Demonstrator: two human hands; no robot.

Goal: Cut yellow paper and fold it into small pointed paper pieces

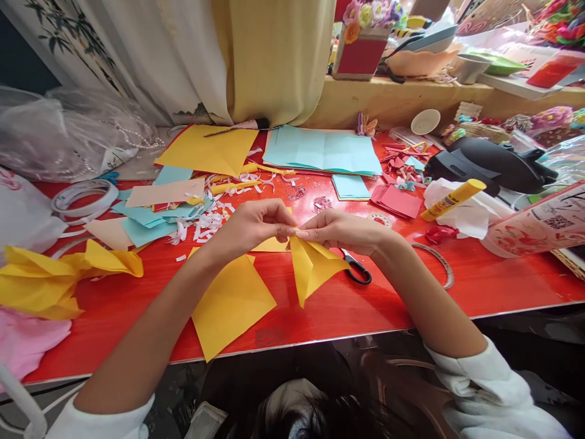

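Between my two hands hangs a folded piece of yellow paper [315,268], pinched at its upper tip and flaring out below in creased, pointed flaps. My left hand [262,225] grips the tip between thumb and fingers. From the other side my right hand [336,230] pinches the same paper, with the thumbs almost meeting. A flat yellow sheet [233,305] lies on the red table just below my left hand, its corner by the front edge. Under my right wrist, partly hidden, are black-handled scissors [359,271].
Folded yellow paper pieces [55,277] sit at the left, near tape rolls [85,204]. Paper scraps [212,219] and blue sheets [322,149] lie farther back. A yellow glue stick [452,200], red paper squares [397,201] and a black case [487,164] are at the right.
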